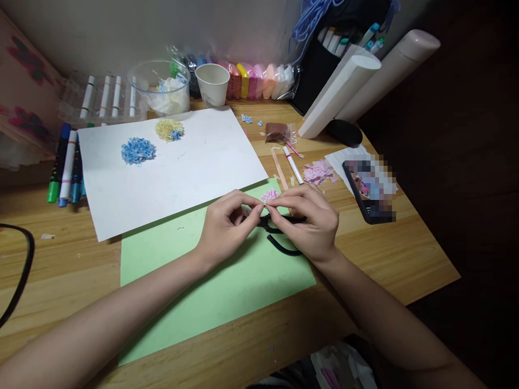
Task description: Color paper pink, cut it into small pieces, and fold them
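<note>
My left hand [229,222] and my right hand [310,219] meet above a green sheet [182,302], fingertips pinched together. Between them is a tiny pale piece, too small to name. Just beyond the fingertips shows a small pink-and-white paper tuft [270,194]. Black-handled scissors [281,247] lie on the green sheet, partly hidden under my right hand. A white sheet [194,167] overlaps the green one and bears a blue paper clump [138,151] and a yellow one [168,129] with some blue. Pink paper scraps [319,172] are heaped beyond my right hand.
Markers [68,167] lie left of the white sheet. Behind it stand a clear bowl [160,92], a paper cup [213,86] and bagged colored clay [259,81]. At right are a phone [365,202], white tubes [344,94] and a brown clay packet [277,132].
</note>
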A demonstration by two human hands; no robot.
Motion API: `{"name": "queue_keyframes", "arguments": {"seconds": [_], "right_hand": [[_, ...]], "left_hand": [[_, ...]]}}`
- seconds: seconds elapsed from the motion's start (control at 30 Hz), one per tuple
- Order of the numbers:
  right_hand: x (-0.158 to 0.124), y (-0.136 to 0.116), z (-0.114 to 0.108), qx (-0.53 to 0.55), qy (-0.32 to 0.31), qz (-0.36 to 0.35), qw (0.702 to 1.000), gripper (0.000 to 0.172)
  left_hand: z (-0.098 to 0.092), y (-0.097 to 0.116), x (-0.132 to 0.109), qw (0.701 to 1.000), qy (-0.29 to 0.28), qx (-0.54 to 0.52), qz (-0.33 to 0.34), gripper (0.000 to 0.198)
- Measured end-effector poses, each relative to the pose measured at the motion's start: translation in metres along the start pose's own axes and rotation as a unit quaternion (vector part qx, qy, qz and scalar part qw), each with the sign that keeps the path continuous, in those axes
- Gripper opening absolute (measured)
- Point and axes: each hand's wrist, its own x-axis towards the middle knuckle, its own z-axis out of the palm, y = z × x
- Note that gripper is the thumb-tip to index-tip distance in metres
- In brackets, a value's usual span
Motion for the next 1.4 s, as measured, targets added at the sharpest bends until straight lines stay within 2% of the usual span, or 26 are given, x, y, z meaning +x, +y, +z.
{"name": "queue_keyframes", "arguments": {"seconds": [0.1,0.27,0.37,0.5,0.87,1.4], "right_hand": [[0.0004,0.0006,-0.0008,-0.003,0.001,0.001,1.000,0.013],[0.0012,0.0050,-0.0018,-0.039,0.043,0.049,0.997,0.009],[0.0017,0.0046,-0.0009,-0.044,0.024,0.021,0.999,0.009],[0.0010,0.0009,0.0013,-0.018,-0.010,0.002,1.000,0.011],[0.0015,0.0016,0.0002,-0.021,-0.016,-0.006,1.000,0.014],[0.0029,0.0005,-0.0003,-0.020,-0.022,-0.009,0.999,0.014]], "left_hand": [[-0.0001,0.0000,-0.0001,1.000,0.009,0.004,-0.006,0.010],[-0.0003,0.0006,-0.0002,1.000,0.008,0.006,-0.029,0.015],[0.0001,-0.0001,0.0004,0.999,-0.022,-0.002,-0.026,0.015],[0.0003,-0.0025,0.0011,0.999,-0.028,-0.008,-0.025,0.016],[-0.0002,-0.0014,0.0017,0.998,-0.029,-0.041,-0.038,0.018],[0.0002,-0.0028,0.0019,0.999,-0.023,-0.035,-0.033,0.015]]}}
